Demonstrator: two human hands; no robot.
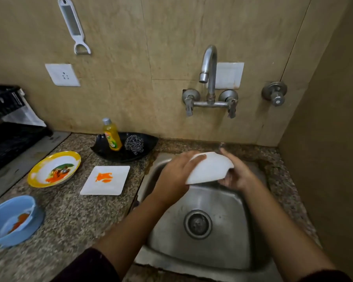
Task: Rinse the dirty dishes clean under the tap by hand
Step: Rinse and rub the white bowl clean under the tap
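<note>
Our left hand [176, 173] gripping a tilted white dish [210, 168] by its left rim, our right hand [238, 177] holding its right edge, above the steel sink [222, 202].

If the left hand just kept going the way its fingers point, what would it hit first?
The white dish, which the left hand holds over the sink. Past that, probably the right hand gripping the dish's far side, though depth is hard to judge.

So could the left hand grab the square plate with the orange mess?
Probably yes, once freed: the left hand grips the white dish now, but nothing stands between it and the square plate.
</note>
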